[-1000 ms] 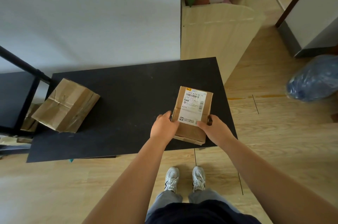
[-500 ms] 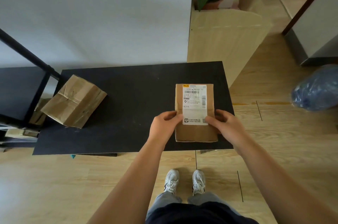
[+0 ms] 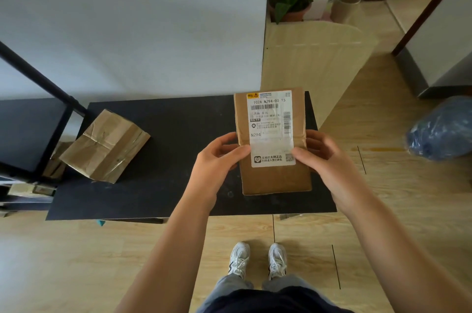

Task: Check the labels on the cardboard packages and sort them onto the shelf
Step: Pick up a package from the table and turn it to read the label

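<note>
I hold a small cardboard package (image 3: 274, 177) upright in front of me, above the right part of the black table (image 3: 178, 159). Its white shipping label (image 3: 271, 128) with barcodes faces me. My left hand (image 3: 219, 159) grips the package's left edge and my right hand (image 3: 321, 156) grips its right edge, thumbs on the label. A second, crumpled cardboard package (image 3: 106, 145) with tape lies on the table's left end. A black shelf (image 3: 30, 131) stands at the far left, with more cardboard on its lower levels.
A light wooden panel (image 3: 314, 57) leans behind the table's right end, with a potted plant (image 3: 290, 1) and a cardboard tube (image 3: 344, 6) beyond it. A blue plastic bag (image 3: 441, 128) lies on the wooden floor to the right. A white wall stands behind the table.
Both hands have lifted the labelled package off the table and tilted it up toward me, so the label now reads larger and straight. The other package has not moved.
</note>
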### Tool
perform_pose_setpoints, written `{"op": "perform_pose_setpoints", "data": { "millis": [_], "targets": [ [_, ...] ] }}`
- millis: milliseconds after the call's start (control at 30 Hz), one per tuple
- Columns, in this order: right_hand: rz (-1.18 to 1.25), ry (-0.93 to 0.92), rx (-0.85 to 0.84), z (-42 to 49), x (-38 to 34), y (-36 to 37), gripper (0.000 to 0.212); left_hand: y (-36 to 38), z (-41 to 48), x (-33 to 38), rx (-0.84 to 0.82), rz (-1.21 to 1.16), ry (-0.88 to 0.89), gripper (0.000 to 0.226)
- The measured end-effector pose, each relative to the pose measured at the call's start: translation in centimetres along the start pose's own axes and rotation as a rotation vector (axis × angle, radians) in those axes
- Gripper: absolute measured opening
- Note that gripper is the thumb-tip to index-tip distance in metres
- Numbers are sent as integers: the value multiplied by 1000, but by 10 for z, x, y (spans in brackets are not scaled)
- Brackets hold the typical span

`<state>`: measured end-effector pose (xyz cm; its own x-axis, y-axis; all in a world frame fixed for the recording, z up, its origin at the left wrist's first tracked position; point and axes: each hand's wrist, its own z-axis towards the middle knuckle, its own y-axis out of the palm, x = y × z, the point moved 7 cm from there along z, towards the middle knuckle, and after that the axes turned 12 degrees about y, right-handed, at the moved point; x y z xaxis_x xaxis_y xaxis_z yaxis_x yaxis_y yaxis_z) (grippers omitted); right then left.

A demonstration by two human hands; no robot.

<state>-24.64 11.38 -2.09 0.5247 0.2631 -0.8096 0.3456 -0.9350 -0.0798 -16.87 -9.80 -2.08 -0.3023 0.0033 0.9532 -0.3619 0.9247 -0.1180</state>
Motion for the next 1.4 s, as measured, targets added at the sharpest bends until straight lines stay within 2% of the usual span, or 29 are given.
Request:
{"op": "perform_pose_setpoints", "data": {
  "millis": [100, 233, 333, 567, 733, 933, 1100, 1400],
  "targets": [
    [48, -45, -35, -16, -16, -3, 56, -3, -9, 22, -13, -11, 59, 50],
    [83, -133, -35, -35, -42, -7, 51, -5, -19, 50, 4, -14, 148, 54],
    [69, -169, -23, -43, -54, -7, 54, -8, -20, 65, 13, -21, 193, 42],
    [35, -184, -63, -55, -68, -1, 52, -13, -23, 80, 41, -11, 215, 34],
    [66, -227, -68, -63, -79, -6, 47, -15, -28, 96, 59, 1, 266, 37],
    [112, -305, -128, -67, -87, -12, 58, -14, -32, 112, 48, 73, 347, 57],
    [110, -359, -125, -70, -93, -17, 54, -13, -32, 121, 57, 97, 393, 61],
    [70, -327, -88, -66, -93, -22, 52, -7, -34, 120, 98, 69, 343, 56]
  ]
}}
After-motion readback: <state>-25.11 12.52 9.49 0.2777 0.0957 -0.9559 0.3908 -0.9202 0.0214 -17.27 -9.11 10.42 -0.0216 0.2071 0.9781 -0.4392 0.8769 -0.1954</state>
